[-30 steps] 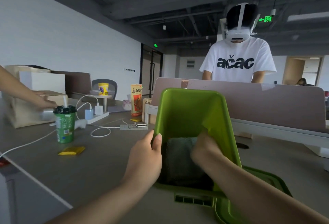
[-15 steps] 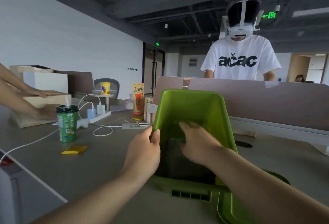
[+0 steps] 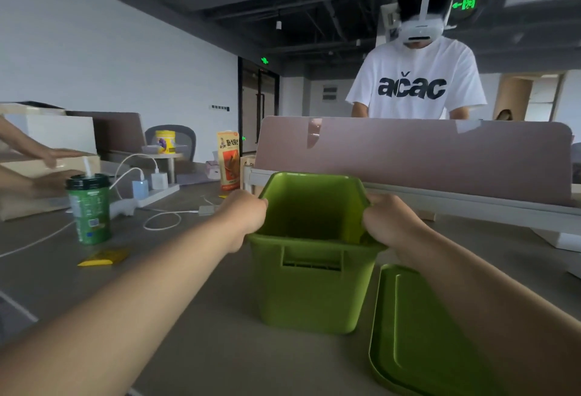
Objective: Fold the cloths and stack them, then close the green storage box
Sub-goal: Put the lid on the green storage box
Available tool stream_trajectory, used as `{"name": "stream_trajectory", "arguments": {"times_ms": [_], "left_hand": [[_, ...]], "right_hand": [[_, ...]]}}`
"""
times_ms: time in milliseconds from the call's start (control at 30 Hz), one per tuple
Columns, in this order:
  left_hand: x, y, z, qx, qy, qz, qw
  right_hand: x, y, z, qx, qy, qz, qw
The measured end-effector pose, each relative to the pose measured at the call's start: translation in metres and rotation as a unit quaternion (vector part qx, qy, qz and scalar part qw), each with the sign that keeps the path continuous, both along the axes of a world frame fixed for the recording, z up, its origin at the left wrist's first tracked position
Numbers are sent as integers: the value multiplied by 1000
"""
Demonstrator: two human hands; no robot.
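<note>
green storage box [image 3: 314, 285] upright and open on the bench [image 3: 220, 348], left grip [image 3: 243, 215] curled round the box's left rim, right grip [image 3: 388, 222] curled round its right rim, green lid [image 3: 418, 332] flat just right of the box, green cup [image 3: 89, 210] well left of it

Smooth glossy plastic green storage box [image 3: 309, 295], matt grey table [image 3: 176, 273].
</note>
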State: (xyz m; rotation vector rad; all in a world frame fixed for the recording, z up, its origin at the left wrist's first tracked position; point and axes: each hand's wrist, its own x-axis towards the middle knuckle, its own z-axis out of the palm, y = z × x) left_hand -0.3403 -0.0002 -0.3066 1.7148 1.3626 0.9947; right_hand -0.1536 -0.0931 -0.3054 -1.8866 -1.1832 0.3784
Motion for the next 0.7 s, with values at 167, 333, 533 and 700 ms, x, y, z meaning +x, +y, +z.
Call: {"name": "stream_trajectory", "arguments": {"times_ms": [167, 333, 533, 700], "left_hand": [[9, 17, 0, -39, 8, 2, 999], [13, 29, -3, -50, 28, 9, 998], [19, 6, 8, 288, 183, 135, 930], [57, -67, 25, 499, 84, 17, 862]], "right_hand": [[8, 13, 0, -17, 52, -19, 998], [12, 17, -2, -22, 92, -27, 995], [18, 2, -8, -16, 147, -59, 987], [54, -36, -45, -57, 3, -129, 990]]}}
